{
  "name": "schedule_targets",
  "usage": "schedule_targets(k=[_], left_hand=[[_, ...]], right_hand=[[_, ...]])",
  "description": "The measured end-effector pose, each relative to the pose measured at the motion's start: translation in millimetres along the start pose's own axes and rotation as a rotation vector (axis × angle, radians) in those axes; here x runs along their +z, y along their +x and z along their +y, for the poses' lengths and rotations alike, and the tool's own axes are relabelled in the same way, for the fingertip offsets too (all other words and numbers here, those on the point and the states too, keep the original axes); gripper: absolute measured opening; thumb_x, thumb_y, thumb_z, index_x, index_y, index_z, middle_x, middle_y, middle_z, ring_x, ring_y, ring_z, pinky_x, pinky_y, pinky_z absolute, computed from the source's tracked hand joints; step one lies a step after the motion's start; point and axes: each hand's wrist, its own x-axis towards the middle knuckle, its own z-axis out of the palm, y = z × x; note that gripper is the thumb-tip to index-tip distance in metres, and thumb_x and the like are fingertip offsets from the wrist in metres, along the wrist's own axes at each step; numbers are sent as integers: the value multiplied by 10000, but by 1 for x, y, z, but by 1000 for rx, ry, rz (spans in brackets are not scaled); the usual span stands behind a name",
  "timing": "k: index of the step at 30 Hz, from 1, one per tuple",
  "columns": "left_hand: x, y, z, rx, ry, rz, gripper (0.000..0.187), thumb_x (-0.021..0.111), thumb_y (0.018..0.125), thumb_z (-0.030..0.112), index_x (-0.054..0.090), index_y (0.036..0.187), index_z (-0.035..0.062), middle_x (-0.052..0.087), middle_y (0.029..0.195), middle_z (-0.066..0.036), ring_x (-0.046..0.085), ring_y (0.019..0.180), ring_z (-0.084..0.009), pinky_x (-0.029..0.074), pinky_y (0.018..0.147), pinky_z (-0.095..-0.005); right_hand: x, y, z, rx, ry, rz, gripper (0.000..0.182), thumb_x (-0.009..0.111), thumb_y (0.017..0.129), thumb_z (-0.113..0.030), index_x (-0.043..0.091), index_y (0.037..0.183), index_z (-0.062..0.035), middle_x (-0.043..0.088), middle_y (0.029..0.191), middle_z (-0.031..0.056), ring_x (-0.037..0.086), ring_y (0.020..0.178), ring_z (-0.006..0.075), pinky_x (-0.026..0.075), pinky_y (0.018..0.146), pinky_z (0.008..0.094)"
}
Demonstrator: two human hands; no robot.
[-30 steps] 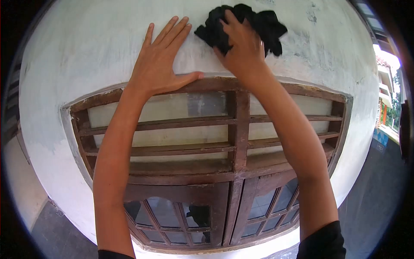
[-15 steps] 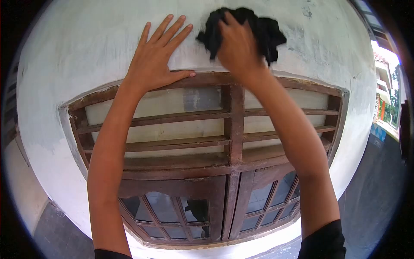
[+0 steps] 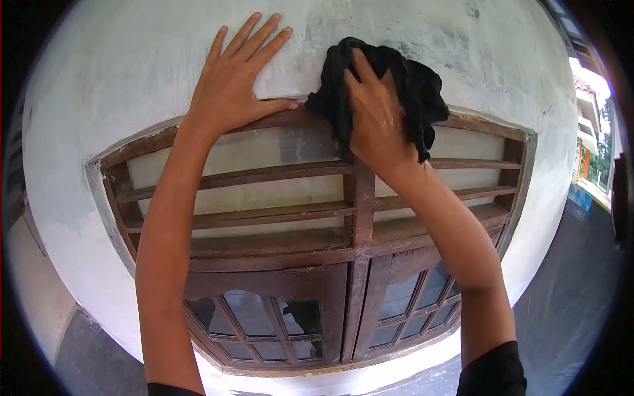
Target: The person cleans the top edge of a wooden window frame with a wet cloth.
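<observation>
1. A whitewashed, scuffed plaster wall [image 3: 132, 99] fills the view, seen from a head camera looking up along both raised bare arms.
2. Set into the wall is a dark brown wooden window frame [image 3: 356, 218] with horizontal slats above and small glass panes [image 3: 254, 317] below.
3. A crumpled black cloth [image 3: 416, 92] has come down from the plaster above the frame. It now lies over the frame's top rail, near the centre post, partly draped in front of the upper opening.
4. That shift suggests the wiping has passed from the wall surface to the woodwork itself.
5. The right hand [image 3: 376, 115] presses the cloth against the rail, fingers bent over the bunched fabric and holding it. The cloth spreads out above and to the right of the hand.
6. The left hand [image 3: 231, 82] stays flat on the wall just left of the cloth, fingers spread wide and holding nothing. Its thumb rests along the frame's top edge, nearly touching the cloth.
</observation>
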Motion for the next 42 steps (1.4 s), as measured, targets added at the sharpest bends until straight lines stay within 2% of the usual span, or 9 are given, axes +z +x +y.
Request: schedule_targets(k=[6, 7, 10, 16, 26, 27, 31, 33, 42], left_hand=[[0, -1, 1, -10, 16, -4, 1081, 824, 661, 686, 417, 1579, 286, 341, 1668, 29, 276, 1550, -218, 191, 1281, -539], [1, 0, 1, -6, 16, -6, 1081, 824, 661, 686, 417, 1579, 286, 341, 1668, 29, 276, 1550, -218, 191, 1281, -539], [1, -2, 1, -14, 10, -4, 1072, 818, 665, 695, 418, 1577, 299, 340, 1667, 38, 274, 1551, -210, 184, 1285, -533], [1, -1, 0, -23, -12, -31, 1118, 846, 632, 667, 398, 1587, 299, 315, 1679, 43, 239, 1564, -202, 170, 1290, -539], [0, -2, 2, -21, -5, -25, 1104, 833, 654, 669, 392, 1591, 288, 309, 1682, 32, 235, 1566, -214, 164, 1291, -536], [0, -2, 1, -16, -2, -21, 1102, 823, 659, 679, 391, 1592, 282, 310, 1682, 25, 233, 1567, -218, 161, 1290, -537], [-22, 6, 5, -33, -30, -225, 1123, 798, 752, 674, 324, 1614, 135, 258, 1694, -125, 189, 1576, -328, 153, 1257, -602], [-18, 4, 1, -16, 8, -214, 1093, 793, 757, 667, 359, 1598, 120, 291, 1680, -127, 207, 1571, -331, 158, 1254, -606], [-1, 0, -2, 24, 99, -72, 1090, 804, 682, 685, 381, 1599, 274, 306, 1684, 14, 226, 1569, -228, 157, 1287, -541]], right_hand=[[68, 36, 55, -153, 210, 272, 797, 889, 685, -128, 531, 1385, 1, 485, 1528, 201, 519, 1298, 451, 389, 1136, 529], [74, 42, 40, -25, 382, 362, 406, 694, 843, -170, 670, 1185, 48, 582, 1382, 288, 586, 1226, 396, 372, 1098, 639], [80, 24, 42, 23, 652, 196, 789, 878, 665, -46, 536, 1373, 17, 455, 1552, 226, 509, 1325, 449, 378, 1155, 504], [-3, -15, -10, 87, 204, -147, 585, 726, 734, 10, 580, 1293, 104, 420, 1503, 340, 508, 1286, 475, 372, 1121, 533], [49, 32, 19, 145, 697, 297, 474, 769, 826, -156, 666, 1277, -53, 620, 1358, 205, 589, 1213, 404, 467, 1038, 463], [42, 45, 33, -215, 101, 257, 469, 758, 842, -159, 654, 1284, -41, 620, 1332, 207, 606, 1186, 360, 481, 1014, 439], [56, 3, 32, -110, 255, 253, 601, 756, 844, -132, 560, 1395, 7, 597, 1367, 216, 603, 1208, 347, 475, 1026, 430], [18, -19, 9, 112, 583, -140, 822, 750, 889, -293, 378, 1531, 59, 295, 1635, 233, 216, 1555, 363, 115, 1276, 508], [30, -26, 6, 99, 529, -49, 758, 726, 899, -319, 436, 1486, 63, 301, 1613, 260, 233, 1519, 460, 159, 1249, 550]])
